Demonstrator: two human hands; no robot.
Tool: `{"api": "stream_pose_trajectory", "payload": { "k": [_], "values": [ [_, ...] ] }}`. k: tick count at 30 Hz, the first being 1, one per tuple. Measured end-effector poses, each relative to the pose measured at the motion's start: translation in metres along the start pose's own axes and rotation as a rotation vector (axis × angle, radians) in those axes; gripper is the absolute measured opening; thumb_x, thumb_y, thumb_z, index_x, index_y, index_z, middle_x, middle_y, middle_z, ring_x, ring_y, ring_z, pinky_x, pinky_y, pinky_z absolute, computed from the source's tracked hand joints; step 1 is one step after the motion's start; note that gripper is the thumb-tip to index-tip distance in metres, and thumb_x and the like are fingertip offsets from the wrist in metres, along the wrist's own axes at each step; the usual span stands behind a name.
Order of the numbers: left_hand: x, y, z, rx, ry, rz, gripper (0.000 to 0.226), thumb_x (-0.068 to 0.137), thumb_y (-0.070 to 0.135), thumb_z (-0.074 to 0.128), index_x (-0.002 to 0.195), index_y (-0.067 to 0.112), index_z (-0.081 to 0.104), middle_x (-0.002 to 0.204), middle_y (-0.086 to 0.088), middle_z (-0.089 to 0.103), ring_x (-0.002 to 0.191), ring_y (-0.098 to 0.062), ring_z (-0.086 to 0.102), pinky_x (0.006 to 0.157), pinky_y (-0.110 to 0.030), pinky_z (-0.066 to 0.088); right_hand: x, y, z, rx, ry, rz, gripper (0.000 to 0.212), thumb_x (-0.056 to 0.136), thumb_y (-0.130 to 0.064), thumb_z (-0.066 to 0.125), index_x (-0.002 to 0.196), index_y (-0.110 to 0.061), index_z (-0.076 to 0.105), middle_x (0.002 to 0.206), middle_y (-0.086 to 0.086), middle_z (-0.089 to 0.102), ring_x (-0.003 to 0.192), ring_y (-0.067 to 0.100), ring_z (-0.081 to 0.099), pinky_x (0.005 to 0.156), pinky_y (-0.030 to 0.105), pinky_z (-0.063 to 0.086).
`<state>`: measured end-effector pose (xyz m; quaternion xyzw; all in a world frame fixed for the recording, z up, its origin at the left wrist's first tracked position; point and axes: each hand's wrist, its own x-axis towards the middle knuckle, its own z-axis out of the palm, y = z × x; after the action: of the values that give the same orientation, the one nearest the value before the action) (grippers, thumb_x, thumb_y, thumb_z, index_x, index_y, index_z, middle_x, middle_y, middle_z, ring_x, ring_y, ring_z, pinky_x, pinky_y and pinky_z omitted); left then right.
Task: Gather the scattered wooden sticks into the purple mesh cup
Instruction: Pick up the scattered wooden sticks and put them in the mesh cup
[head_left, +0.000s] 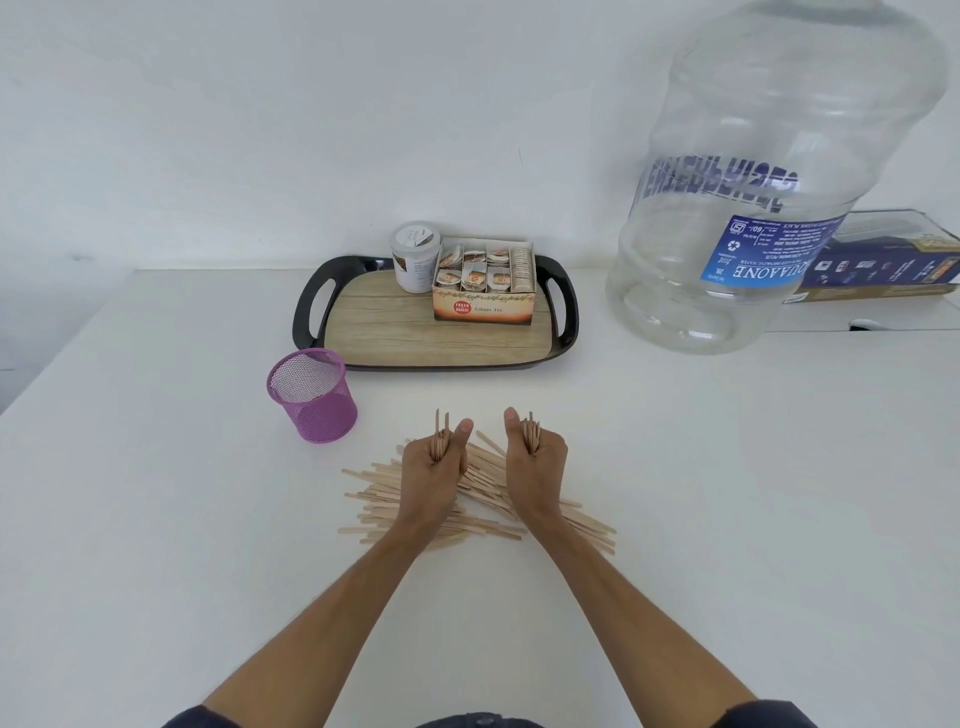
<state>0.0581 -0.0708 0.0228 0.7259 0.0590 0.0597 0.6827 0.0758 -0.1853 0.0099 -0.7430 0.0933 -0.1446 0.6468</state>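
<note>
Many pale flat wooden sticks (483, 499)

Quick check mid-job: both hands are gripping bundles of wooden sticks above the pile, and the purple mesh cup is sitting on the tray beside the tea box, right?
Not quite. The head view shows the purple mesh cup standing on the white table, in front of the tray's left corner, not on it. The rest holds: the left hand and right hand each grip a bundle of wooden sticks above the pile.
</note>
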Motion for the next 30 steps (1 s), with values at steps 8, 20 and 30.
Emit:
{"api": "stream_pose_trajectory", "payload": {
  "k": [8,20,30],
  "values": [
    [0.009,0.016,0.001,-0.029,0.038,0.06,0.056,0.089,0.026,0.07,0.058,-0.008,0.038,0.051,-0.012,0.036,0.049,-0.024,0.028,0.044,-0.027,0.031,-0.003,-0.005,-0.006,0.034,0.026,-0.082,0.059,0.093,-0.009,0.066,0.056,-0.02,0.021,0.053,-0.001,0.019,0.052,0.014,0.018,0.052,0.033,0.025],
    [0.001,0.008,0.008,0.069,0.029,0.064,0.06,0.095,0.027,0.062,0.049,0.019,0.023,0.045,0.006,0.019,0.043,-0.012,0.017,0.043,-0.026,0.022,-0.001,-0.012,-0.002,0.041,-0.022,-0.087,0.06,0.098,-0.014,0.059,0.054,-0.016,0.019,0.05,0.002,0.018,0.05,0.016,0.018,0.05,0.039,0.019],
    [0.005,0.004,0.004,0.008,0.02,0.031,0.06,0.088,0.017,0.07,0.053,0.003,0.023,0.051,-0.011,0.023,0.049,-0.023,0.02,0.048,-0.037,0.024,0.0,-0.013,-0.004,0.008,-0.091,-0.067,0.067,0.096,-0.009,0.062,0.044,-0.027,0.023,0.043,-0.013,0.02,0.045,0.007,0.018,0.046,0.021,0.019]
  ]
}}
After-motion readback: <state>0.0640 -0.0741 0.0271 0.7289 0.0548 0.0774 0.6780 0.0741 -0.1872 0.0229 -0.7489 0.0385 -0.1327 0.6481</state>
